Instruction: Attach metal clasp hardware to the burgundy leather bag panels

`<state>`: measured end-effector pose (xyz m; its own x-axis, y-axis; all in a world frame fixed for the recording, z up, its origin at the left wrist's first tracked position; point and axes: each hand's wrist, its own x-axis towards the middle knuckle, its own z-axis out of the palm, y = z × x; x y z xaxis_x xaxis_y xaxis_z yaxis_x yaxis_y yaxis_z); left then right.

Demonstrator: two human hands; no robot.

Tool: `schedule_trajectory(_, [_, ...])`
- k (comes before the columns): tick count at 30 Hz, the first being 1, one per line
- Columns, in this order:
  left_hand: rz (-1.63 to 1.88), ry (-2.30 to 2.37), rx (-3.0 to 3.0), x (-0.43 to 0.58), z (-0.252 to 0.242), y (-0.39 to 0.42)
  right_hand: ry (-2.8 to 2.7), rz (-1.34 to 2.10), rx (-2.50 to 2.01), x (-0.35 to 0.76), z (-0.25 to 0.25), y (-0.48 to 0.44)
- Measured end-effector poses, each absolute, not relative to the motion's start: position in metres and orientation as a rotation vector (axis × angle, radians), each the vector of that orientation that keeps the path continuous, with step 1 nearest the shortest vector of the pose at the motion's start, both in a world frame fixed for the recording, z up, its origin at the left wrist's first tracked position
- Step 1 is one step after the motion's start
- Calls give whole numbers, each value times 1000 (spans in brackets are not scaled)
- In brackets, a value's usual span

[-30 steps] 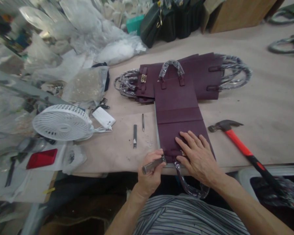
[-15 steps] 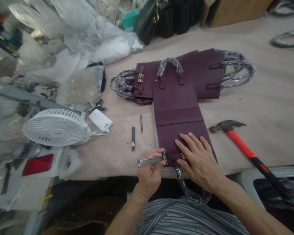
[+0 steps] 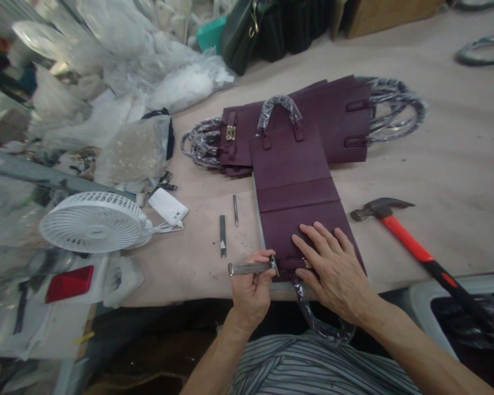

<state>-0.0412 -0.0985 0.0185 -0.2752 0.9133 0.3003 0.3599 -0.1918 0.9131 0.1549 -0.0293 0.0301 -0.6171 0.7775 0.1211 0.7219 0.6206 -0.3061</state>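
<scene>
A burgundy leather bag panel [image 3: 295,170] lies flat before me, its near end at the table's front edge. My left hand [image 3: 251,285] is closed around a metal punch tool [image 3: 249,268], whose wider end is at the panel's near left corner, by a strap. Whether the tool touches the leather I cannot tell. My right hand [image 3: 333,269] lies spread on the panel, thumb beside a small gold fitting [image 3: 307,264] that it partly covers. Below, a plastic-wrapped handle [image 3: 313,318] hangs over the edge. Another wrapped handle [image 3: 279,107] stands at the far end.
Behind lie stacked burgundy panels [image 3: 341,120]. A claw hammer [image 3: 407,236] rests at right. Left are a metal rod [image 3: 236,210], a flat metal strip [image 3: 223,236], tiny metal bits, a white fan [image 3: 94,222], a white power bank [image 3: 168,206] and plastic bags [image 3: 132,148]. Dark bags [image 3: 271,33] stand behind.
The camera view has shifted slightly. My left hand still grips the tool at the panel's corner, and my right hand stays spread on the leather.
</scene>
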Motion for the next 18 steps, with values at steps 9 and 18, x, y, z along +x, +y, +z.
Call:
schedule_trajectory(9, [1445,1574,1585,-45,20,-93,-2584,366,-1238,154,31,-29])
schedule_trajectory(18, [1383,1564,1782,-43,19,-89,-2578,365,-1235,154,30,-28])
